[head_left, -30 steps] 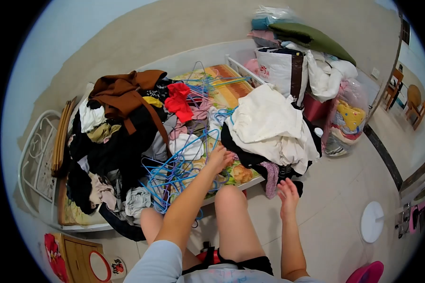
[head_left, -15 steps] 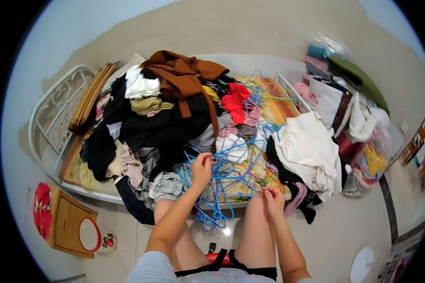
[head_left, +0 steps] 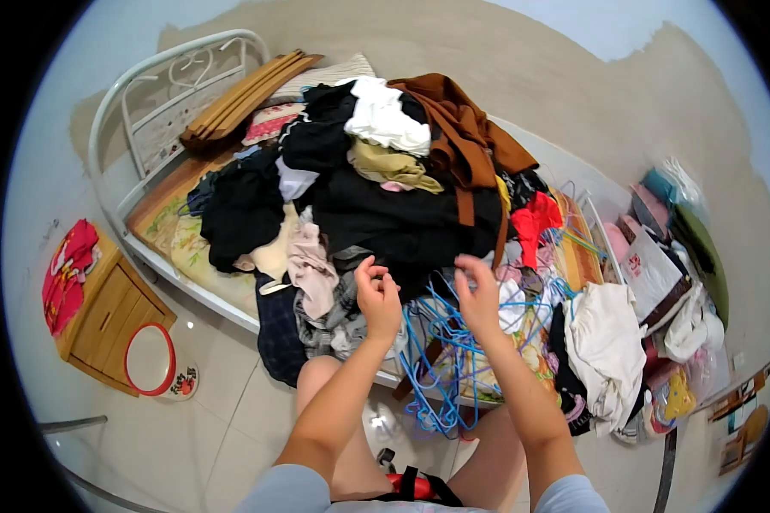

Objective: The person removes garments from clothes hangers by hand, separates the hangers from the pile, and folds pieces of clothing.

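Across the bed [head_left: 192, 248] lies black cloth [head_left: 385, 209], probably soft and floppy, best held by its hem. Tangled hangers [head_left: 441, 321], likely light but stiff, overhang the bed's near edge. Left hand [head_left: 378, 299] and right hand [head_left: 477, 299] hover nearby, fingers curled, apart.

Both hands are now up at the dark heap.
The right hand [head_left: 477, 301] leaves the knee for the blue hangers [head_left: 436, 346] mid-frame; the left hand [head_left: 378, 303] shifts off them toward grey clothes [head_left: 329, 316]; the white pile [head_left: 606, 350] slides lower right as the view turns.
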Demonstrator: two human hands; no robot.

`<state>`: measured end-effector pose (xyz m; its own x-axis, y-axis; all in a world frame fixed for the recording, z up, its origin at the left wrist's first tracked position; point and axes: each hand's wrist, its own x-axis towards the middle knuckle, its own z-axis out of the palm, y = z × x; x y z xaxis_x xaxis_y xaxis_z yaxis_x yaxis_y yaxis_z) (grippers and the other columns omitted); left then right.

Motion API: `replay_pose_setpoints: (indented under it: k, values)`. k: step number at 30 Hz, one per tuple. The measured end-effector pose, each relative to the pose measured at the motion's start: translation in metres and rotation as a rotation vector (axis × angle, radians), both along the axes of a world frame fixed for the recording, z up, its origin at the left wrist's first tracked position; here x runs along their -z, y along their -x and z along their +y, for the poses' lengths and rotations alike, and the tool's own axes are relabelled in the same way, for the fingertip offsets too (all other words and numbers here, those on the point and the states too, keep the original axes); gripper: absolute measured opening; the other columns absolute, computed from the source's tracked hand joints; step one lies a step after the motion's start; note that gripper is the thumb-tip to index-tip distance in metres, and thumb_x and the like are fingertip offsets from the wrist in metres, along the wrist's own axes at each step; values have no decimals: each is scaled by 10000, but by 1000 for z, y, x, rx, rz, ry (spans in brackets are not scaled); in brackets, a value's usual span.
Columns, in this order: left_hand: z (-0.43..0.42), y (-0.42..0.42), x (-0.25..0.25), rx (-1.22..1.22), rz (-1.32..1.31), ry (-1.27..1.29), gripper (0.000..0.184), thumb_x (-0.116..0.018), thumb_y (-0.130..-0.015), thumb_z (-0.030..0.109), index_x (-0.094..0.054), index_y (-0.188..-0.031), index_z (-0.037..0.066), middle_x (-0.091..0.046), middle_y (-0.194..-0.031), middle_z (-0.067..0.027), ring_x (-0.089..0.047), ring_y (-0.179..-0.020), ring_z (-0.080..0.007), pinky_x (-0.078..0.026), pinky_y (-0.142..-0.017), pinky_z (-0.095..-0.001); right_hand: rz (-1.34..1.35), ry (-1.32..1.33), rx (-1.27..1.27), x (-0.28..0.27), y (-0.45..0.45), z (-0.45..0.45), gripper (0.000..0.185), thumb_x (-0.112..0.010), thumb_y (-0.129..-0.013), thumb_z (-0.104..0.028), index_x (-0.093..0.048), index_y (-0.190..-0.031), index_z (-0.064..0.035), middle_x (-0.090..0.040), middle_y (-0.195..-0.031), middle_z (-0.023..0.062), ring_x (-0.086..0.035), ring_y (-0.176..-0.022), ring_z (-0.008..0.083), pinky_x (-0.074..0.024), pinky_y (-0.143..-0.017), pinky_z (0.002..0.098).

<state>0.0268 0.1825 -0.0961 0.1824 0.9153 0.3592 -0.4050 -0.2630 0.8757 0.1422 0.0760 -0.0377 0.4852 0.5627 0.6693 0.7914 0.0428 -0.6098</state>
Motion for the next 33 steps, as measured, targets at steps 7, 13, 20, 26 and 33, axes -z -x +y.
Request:
replay_pose_setpoints:
  k: [7, 13, 20, 26, 33]
  values:
    - [31, 18, -2, -164, 13, 113, 384, -506, -823, 29, -407, -1193, 8, -523, -1035, -114, -560, -739, -156, -458, -639, -261, -249, -64, 14, -33, -34, 134, 254, -547, -815, -72, -526, -1058, 0, -519, -1145, 177, -488, -1088, 333, -395, -909, 377]
    - [31, 11, -3, 88, -49, 111, 376, -515, -835, 20, -403, -1193, 11, -518, -1039, -124, -591, -661, -136, -478, -544, -230, -84, 355, 227, -27, -65, 202, 444, -637, -790, -308, -502, -1184, -154, -409, -1266, 201, -531, -1012, 383, -454, -825, 428]
    - [30, -7, -3, 149, 44, 128, 401, -545, -839, 78, -408, -1213, 35, -479, -886, -74, -569, -600, -123, -470, -506, -240, -108, 364, 349, 2, -72, 206, 167, -528, -821, -243, -538, -898, -95, -606, -764, 166, -584, -802, 366, -459, -689, 447]
    - [41, -9, 0, 71, 96, 207, 251, -511, -885, 199, -531, -1056, 16, -482, -610, -15, -475, -479, -88, -386, -456, -240, -113, 48, 112, -16, -29, 148, 177, -529, -846, -154, -492, -764, -2, -531, -693, 202, -525, -677, 394, -393, -570, 426]
    - [53, 19, -13, 280, -290, 425, 423, -429, -929, 389, -483, -1114, 12, -516, -621, -42, -463, -461, -86, -340, -414, -197, -409, 2, -76, -30, 59, 71, 117, -593, -740, -57, -494, -681, -35, -466, -647, 140, -459, -669, 328, -345, -608, 408]
